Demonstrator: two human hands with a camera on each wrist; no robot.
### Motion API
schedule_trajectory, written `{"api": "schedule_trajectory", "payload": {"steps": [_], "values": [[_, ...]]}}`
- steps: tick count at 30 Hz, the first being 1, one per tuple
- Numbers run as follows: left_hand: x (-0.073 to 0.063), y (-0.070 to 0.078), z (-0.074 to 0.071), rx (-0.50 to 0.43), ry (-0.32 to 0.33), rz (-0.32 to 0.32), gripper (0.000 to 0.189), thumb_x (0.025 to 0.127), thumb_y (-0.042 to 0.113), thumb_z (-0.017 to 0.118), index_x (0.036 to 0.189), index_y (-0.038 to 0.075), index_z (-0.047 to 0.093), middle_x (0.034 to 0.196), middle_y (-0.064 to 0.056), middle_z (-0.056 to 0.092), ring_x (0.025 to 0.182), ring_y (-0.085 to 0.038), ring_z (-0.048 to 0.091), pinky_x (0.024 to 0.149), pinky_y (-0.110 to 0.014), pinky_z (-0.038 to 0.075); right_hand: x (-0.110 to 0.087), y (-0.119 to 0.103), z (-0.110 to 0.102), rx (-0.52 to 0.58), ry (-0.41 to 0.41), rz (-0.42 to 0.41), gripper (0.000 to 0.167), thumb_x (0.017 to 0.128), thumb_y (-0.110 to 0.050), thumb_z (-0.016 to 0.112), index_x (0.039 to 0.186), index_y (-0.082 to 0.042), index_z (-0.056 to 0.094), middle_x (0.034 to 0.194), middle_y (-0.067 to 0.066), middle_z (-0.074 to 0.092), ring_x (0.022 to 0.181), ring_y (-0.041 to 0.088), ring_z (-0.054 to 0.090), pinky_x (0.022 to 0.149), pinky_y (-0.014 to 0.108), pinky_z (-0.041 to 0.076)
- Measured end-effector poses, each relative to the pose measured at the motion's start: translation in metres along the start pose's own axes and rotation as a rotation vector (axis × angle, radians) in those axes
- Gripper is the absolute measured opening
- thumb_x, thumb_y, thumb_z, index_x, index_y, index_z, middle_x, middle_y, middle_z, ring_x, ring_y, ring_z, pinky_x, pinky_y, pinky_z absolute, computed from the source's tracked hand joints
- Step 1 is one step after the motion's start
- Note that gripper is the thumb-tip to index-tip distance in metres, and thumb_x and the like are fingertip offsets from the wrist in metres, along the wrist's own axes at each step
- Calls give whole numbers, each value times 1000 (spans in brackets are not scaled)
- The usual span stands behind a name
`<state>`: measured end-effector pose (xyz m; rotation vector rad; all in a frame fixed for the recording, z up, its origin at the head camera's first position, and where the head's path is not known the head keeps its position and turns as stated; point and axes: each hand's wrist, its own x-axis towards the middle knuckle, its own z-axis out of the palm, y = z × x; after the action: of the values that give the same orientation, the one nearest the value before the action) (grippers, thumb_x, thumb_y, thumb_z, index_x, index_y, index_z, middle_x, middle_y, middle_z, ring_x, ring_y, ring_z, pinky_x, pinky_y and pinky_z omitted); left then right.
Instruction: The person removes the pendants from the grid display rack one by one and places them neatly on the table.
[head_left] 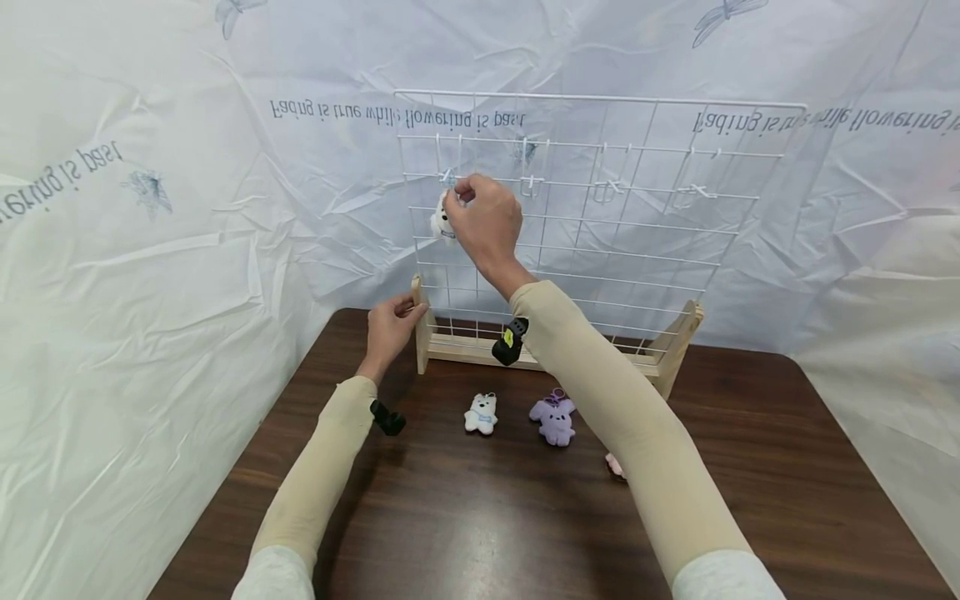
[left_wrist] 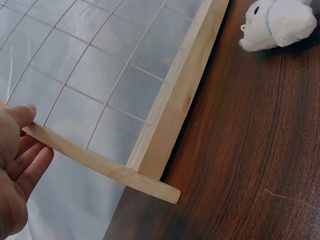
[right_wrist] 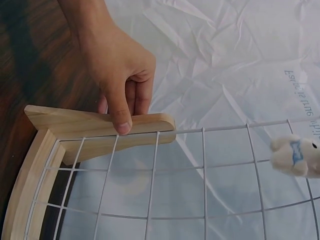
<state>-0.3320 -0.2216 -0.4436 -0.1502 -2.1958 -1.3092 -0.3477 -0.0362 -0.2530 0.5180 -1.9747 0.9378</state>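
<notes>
In the head view, my right hand [head_left: 487, 218] is raised to the upper left of a white wire grid [head_left: 637, 221]. Its curled fingers pinch a white plush keychain [head_left: 441, 223] at its head, close under a hook [head_left: 447, 176]. The same plush, wearing a blue bow, shows at the right edge of the right wrist view, its head cut off by the frame. Lower down, my left hand [head_left: 392, 327] grips the left wooden upright [left_wrist: 95, 159] of the grid's stand, thumb on one face and fingers on the other.
On the brown table [head_left: 465, 508] lie another white plush [head_left: 481, 414], a purple plush [head_left: 555, 421] and a pink one [head_left: 616, 467] partly hidden by my right forearm. More hooks [head_left: 611, 187] line the grid. A wooden foot [head_left: 678, 342] supports its right end, and a white printed sheet hangs behind.
</notes>
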Motion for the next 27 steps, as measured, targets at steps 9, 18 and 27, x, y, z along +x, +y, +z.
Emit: {"api": "schedule_trajectory", "payload": {"steps": [9,18,27], "values": [[1,-1,0,9,6,5,35,96,21,74,124,0,72,115,-19,74,106,-29,74,86,-44,61,-1,1,0,43,35,-81,17,96,-21,65,88,-11,77,83,1,75,74,15,67,66,34,53],[0,0,0,-5,0,11,36,97,21,74,124,-1,71,115,-20,74,106,-30,73,87,-45,61,-4,0,-3,89,63,-110,17,97,-20,64,89,-11,76,83,1,73,76,13,68,70,32,54],[0,1,-1,-1,-7,6,36,97,20,74,125,-1,71,116,-20,74,107,-30,73,88,-45,61,-9,-1,-6,122,94,-126,16,97,-18,63,88,-11,75,82,1,72,74,12,67,70,27,54]]}}
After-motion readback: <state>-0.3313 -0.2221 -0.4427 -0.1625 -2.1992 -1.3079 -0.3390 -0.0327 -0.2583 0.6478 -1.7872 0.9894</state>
